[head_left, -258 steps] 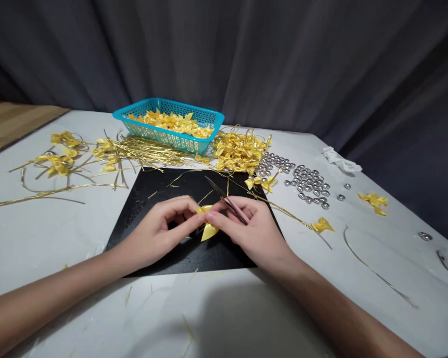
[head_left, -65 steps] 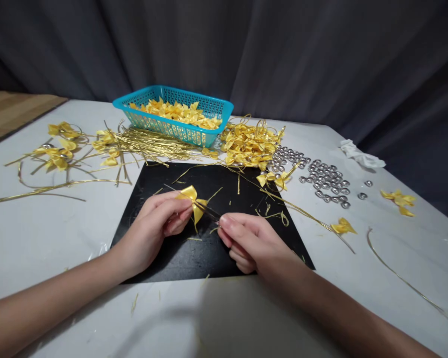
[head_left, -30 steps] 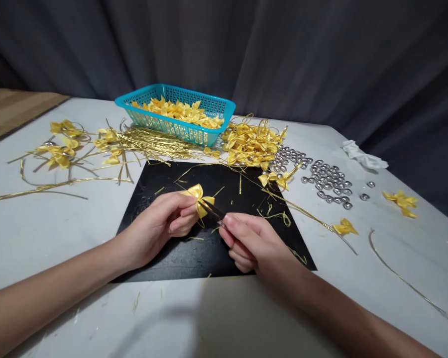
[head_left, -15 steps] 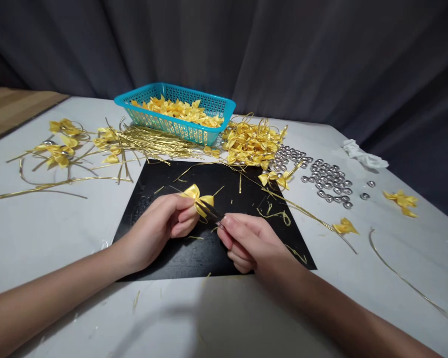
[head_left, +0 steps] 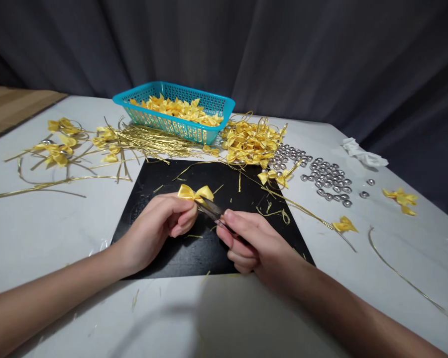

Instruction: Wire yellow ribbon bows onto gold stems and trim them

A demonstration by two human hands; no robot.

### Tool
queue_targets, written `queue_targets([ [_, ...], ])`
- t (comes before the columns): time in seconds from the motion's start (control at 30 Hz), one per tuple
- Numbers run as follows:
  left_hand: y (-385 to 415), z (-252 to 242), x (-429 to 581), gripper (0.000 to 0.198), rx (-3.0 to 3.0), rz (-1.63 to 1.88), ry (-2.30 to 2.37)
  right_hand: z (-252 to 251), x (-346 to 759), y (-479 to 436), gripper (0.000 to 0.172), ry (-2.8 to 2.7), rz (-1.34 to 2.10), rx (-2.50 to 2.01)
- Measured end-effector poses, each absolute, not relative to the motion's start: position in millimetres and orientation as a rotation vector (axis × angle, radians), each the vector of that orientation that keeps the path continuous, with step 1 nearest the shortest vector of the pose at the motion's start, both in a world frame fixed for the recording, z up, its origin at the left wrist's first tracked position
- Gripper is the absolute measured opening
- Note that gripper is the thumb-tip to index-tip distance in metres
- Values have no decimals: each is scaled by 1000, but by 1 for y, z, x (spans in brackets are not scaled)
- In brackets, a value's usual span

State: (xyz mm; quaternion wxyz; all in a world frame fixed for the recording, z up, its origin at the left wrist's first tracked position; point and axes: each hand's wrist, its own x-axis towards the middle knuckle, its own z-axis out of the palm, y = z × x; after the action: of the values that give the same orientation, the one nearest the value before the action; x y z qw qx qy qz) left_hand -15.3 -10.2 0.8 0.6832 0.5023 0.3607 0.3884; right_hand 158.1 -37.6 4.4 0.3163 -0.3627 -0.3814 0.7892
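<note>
A small yellow ribbon bow (head_left: 194, 193) is pinched in my left hand (head_left: 164, 224) above the black mat (head_left: 194, 253). My right hand (head_left: 252, 242) is closed round a thin dark metal tool (head_left: 211, 211), tweezers or small scissors. The tool's tip touches the bow's knot from the right. Both hands hover over the middle of the mat.
A teal basket (head_left: 173, 110) of yellow bows stands at the back. Beside it lie gold wire strands (head_left: 149, 144), a heap of wired bows (head_left: 251, 143) and several silver beads (head_left: 326, 179). Loose bows (head_left: 56, 151) lie left, a white crumpled scrap (head_left: 363, 155) right.
The bow has turned from tilted to level, wings spread, and sits slightly higher in my left fingers. My right hand has kept the tool against its knot.
</note>
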Motion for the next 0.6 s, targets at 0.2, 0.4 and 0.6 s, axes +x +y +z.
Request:
queue_targets([
  [0.2, -11, 0, -16, 37, 1134, 895, 832, 4, 157, -38, 39, -1000, 2076, -949],
  [0.4, -10, -3, -18, 39, 1208, 871, 892, 5, 157, -36, 40, -1076, 2011, -966],
  [0.6, -9, -7, -19, 41, 1263, 838, 914, 4, 159, -35, 40, -1188, 1909, -1012],
])
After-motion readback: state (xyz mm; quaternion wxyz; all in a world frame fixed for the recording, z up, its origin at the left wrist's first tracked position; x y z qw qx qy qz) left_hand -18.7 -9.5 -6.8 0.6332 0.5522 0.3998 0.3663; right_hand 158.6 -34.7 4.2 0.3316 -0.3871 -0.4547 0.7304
